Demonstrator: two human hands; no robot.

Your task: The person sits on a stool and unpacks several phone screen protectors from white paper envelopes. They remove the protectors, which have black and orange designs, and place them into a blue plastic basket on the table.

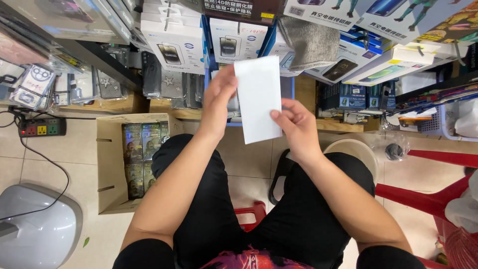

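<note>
Person seated on a red stool (251, 211), legs in black shorts, both hands up in front of the shelves.

Hands: left hand (217, 102) pinches the upper left edge of a flat white box (258, 98), fingers curled round the side. Right hand (297, 127) grips the lower right edge, thumb on the front face. So both grasping the same box, none free. Box is held upright, slightly tilted, mid-air above the knees, blank face toward the cam, in front of a blue bin (288, 87).

Around: shelf w/ white screen-protector boxes (174, 47), grey cloth (311, 42) draped over the stock top centre, phone cases in clear bags (107, 84) to the left. Cardboard carton (112, 164) on the floor by the left knee, packed w/ shiny small boxes. Power strip (42, 127) further left w/ a black cable, grey rounded device (37, 226) bottom left. Red chair frame (433, 184) and round cream stool (356, 149) to the right.

Handling, imo: box looks light and thin, so an edge pinch is enough. Squeezing the faces risks denting it. Keep hold on opposite corners as now, that stops it twisting. If it needs flipping, rotate w/ the left and let the right act as pivot. Don't let go w/ both, a drop could land in the carton or on the tiles. Can't tell if it's sealed or which end opens, back face is hidden.
</note>
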